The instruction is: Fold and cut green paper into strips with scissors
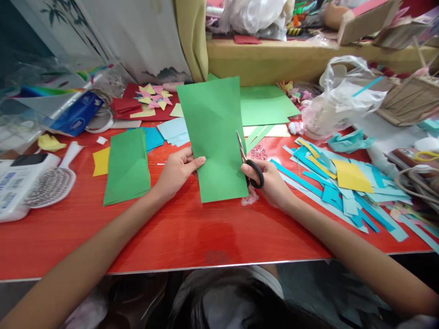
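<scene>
A tall sheet of green paper (216, 137) stands upright above the red table, its left edge pinched in my left hand (180, 169). Scissors (255, 176) with black handles are in my right hand (270, 183), at the sheet's right edge. One blade shows in front of the paper, pointing up; whether the other lies behind it I cannot tell. Left of my left hand lies a stack of cut green paper (126, 167). Behind the raised sheet rests more green paper (267, 105).
Blue and yellow paper strips (343, 183) heap up at the right. A hairbrush (55, 183) and a white box (20, 187) sit at the left. Folded paper pieces (154, 96) lie on red paper at the back. A plastic bag (339, 100) stands back right on the red table (219, 237).
</scene>
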A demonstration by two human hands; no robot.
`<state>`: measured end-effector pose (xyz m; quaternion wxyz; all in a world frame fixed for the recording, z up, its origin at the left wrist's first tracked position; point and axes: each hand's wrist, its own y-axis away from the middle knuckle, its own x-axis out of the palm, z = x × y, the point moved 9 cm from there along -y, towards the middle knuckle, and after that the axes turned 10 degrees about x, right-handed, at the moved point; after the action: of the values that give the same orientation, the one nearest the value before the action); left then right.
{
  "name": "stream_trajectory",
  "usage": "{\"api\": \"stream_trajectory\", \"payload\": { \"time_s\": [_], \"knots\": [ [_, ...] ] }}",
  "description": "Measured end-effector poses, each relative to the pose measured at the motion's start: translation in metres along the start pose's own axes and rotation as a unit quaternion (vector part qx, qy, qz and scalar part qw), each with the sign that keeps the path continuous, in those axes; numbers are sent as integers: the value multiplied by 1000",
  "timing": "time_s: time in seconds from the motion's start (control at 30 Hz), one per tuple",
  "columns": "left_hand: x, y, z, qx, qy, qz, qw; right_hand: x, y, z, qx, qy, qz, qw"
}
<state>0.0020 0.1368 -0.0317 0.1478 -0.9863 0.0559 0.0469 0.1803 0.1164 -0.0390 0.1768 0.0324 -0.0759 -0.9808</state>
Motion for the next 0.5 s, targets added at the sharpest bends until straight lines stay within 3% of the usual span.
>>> {"api": "stream_trajectory", "payload": {
  "time_s": [0.2,0.5],
  "knots": [
    [9,4,1,-18,4,35,999,-2,0,1,-4,-11,-3,1000],
    [12,6,3,-49,13,41,998,1,0,4,-11,-21,4,1000]
  ]
}}
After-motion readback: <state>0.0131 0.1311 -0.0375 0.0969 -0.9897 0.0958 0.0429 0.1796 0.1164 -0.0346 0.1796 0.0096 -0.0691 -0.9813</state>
